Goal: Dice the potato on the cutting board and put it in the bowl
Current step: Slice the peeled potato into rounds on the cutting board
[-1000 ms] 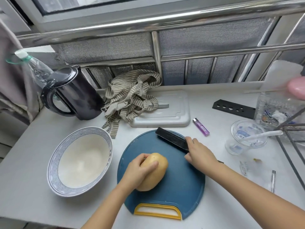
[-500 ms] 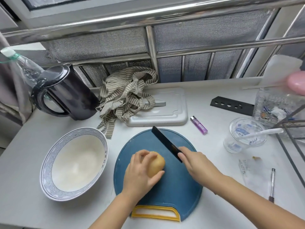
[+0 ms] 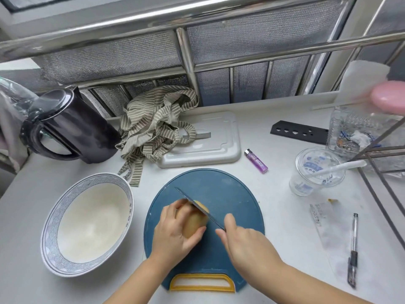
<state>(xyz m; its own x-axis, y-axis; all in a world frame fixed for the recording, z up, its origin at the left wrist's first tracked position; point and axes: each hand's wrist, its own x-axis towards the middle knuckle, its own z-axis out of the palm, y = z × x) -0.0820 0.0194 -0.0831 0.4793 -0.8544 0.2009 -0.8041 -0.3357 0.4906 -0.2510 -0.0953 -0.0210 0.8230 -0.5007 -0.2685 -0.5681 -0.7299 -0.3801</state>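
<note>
A whole yellow-brown potato (image 3: 195, 220) lies on the round blue cutting board (image 3: 232, 194) with a yellow handle. My left hand (image 3: 175, 233) grips the potato from the left and pins it to the board. My right hand (image 3: 243, 240) holds a dark knife (image 3: 197, 207) by its handle. The blade runs diagonally up-left and rests on the top of the potato. Left of the board stands a wide white bowl (image 3: 54, 218) with a blue patterned rim, nothing in it.
A black kettle (image 3: 72, 128) and a striped cloth (image 3: 153, 128) sit at the back left, beside a white plastic lid (image 3: 210, 148). A purple lighter (image 3: 256, 161), a plastic cup (image 3: 315, 172), a black knife sheath (image 3: 298, 132) and a pen (image 3: 352, 251) lie to the right.
My right hand lifted the knife off the board's far edge and swung the blade down onto the potato. My left hand shifted its hold on the potato.
</note>
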